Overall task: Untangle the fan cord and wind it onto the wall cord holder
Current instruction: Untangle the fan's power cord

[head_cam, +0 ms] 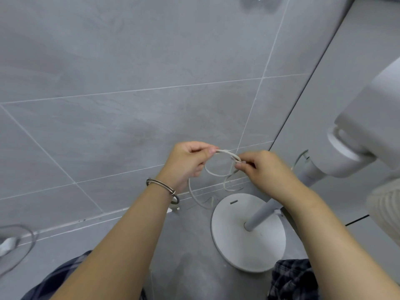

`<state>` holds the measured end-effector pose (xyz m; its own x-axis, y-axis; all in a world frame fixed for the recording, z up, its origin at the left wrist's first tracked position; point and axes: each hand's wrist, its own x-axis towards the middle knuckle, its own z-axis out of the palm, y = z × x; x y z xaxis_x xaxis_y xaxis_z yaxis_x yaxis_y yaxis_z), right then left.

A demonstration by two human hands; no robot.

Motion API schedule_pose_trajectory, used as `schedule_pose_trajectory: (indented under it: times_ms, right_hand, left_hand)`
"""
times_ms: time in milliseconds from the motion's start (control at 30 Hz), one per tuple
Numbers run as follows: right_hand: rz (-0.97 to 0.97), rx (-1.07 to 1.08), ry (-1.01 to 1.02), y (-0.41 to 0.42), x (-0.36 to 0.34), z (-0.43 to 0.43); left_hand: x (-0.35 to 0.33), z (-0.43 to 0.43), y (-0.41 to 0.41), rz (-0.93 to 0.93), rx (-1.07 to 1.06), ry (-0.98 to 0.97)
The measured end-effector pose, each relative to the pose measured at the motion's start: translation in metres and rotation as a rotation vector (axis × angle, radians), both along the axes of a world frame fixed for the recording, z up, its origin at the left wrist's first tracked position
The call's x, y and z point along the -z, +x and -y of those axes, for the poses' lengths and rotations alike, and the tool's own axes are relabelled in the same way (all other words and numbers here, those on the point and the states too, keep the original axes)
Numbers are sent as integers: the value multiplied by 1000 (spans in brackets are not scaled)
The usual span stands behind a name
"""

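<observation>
A thin white fan cord (216,173) hangs in loose loops in front of the grey tiled wall, above the fan's round white base (229,241). My left hand (186,163) pinches the top of the loops between thumb and fingers. Close to its right, my right hand (263,169) pinches the same bundle of strands. More cord trails down to the floor beside the base. The white fan pole (263,211) rises from the base to the fan head (363,126) at the right. No wall cord holder shows in this view.
Grey wall tiles fill the upper view, meeting the grey floor along a pale skirting line. A second grey cable with a white plug (8,243) lies on the floor at far left. A wall corner (303,94) runs down at the right, behind the fan.
</observation>
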<state>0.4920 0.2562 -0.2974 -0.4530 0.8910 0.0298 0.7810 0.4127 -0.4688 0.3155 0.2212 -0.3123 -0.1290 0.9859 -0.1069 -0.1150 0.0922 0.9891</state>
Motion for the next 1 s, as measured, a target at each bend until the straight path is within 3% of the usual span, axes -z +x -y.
schedule_pose_trajectory:
  times_ms: [167, 267, 400, 533, 600, 700, 800, 933, 1000]
  right_hand:
    - [-100, 118, 217, -3, -1, 4]
    - [-87, 119, 305, -3, -4, 6]
    - [-159, -110, 150, -1, -3, 2]
    - [-541, -121, -125, 1, -16, 4]
    - [-743, -12, -153, 3, -19, 3]
    - [-897, 175, -144, 6, -18, -1]
    - [-897, 277, -126, 7, -14, -5]
    - [-796, 351, -68, 6, -7, -8]
    - [-658, 361, -9, 8, -2, -10]
  left_hand:
    - [2, -4, -4, 38, -165, 4]
    - [4, -6, -7, -86, -245, 29]
    - [5, -7, -10, -268, -260, 65]
    - [9, -7, -12, -292, -134, -44]
    - [13, -6, -13, -372, -67, -94]
    - [13, -3, -12, -568, 116, -132]
    - [12, 1, -7, -666, 383, -152]
    - [4, 7, -4, -581, 598, -118]
    - [-2, 9, -4, -493, 636, -92]
